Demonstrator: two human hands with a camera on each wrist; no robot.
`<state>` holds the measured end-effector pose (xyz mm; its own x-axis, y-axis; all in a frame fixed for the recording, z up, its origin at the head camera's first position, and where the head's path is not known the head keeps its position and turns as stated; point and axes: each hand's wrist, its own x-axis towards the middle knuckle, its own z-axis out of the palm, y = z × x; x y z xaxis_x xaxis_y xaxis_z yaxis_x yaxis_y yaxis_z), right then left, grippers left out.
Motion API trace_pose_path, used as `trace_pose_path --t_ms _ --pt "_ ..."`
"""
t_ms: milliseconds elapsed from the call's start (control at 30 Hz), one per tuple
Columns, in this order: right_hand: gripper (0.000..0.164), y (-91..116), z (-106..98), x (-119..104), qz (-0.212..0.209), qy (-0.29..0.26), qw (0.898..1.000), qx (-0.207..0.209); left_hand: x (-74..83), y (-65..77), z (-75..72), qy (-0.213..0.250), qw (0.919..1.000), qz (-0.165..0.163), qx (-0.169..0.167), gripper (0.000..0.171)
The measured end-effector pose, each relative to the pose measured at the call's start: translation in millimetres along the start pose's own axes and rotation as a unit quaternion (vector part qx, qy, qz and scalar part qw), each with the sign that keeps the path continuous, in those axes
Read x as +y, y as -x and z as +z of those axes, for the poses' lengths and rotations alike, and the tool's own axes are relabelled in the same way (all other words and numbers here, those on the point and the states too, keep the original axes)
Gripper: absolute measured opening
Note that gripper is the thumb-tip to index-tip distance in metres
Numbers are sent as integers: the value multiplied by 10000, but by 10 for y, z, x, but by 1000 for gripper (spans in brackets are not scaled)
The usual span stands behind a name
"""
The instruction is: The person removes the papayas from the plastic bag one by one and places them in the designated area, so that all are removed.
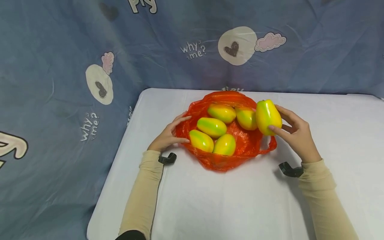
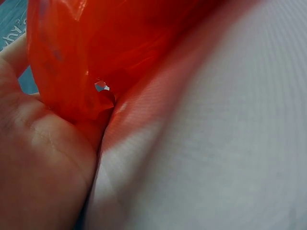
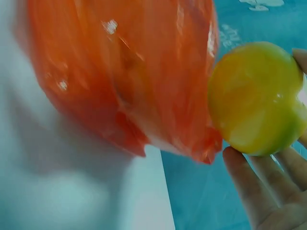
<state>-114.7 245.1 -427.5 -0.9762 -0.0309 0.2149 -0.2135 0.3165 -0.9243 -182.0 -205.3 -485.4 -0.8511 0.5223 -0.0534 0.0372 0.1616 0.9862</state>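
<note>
My right hand holds a glossy yellow-green papaya upright at the right rim of a red plastic bag, thumb in front and fingers behind. Fingertips curve about the rounded fruit in the right wrist view. Inside the bag lie several more papayas, spread over its wide mouth. At the bag's left side, my left hand rests against the plastic with thumb and fingers spread apart. The left wrist view has its palm close against the red plastic, which partly hides the fingers.
The bag stands on a white-covered table. A blue printed cloth hangs behind and to the left. A loop handle of the bag sticks out at its right side. Dark wrist cameras sit at both cuffs.
</note>
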Motion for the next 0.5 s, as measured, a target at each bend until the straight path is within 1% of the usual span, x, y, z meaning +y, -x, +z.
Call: trace_pose_path --t_ms 100,333,400,500 --pt "65 -57 -64 48 158 -57 9998 131 -3 6 0 -2 10000 1 -9 81" --pt "63 -196 -178 217 440 86 9981 416 -2 2 0 0 10000 1 -18 80" --pt "63 -227 -198 271 561 109 9973 469 -7 -6 -4 -14 10000 30 -43 80" --pt "63 -277 -226 359 802 279 9953 474 -17 -9 -13 -20 10000 63 -50 81"
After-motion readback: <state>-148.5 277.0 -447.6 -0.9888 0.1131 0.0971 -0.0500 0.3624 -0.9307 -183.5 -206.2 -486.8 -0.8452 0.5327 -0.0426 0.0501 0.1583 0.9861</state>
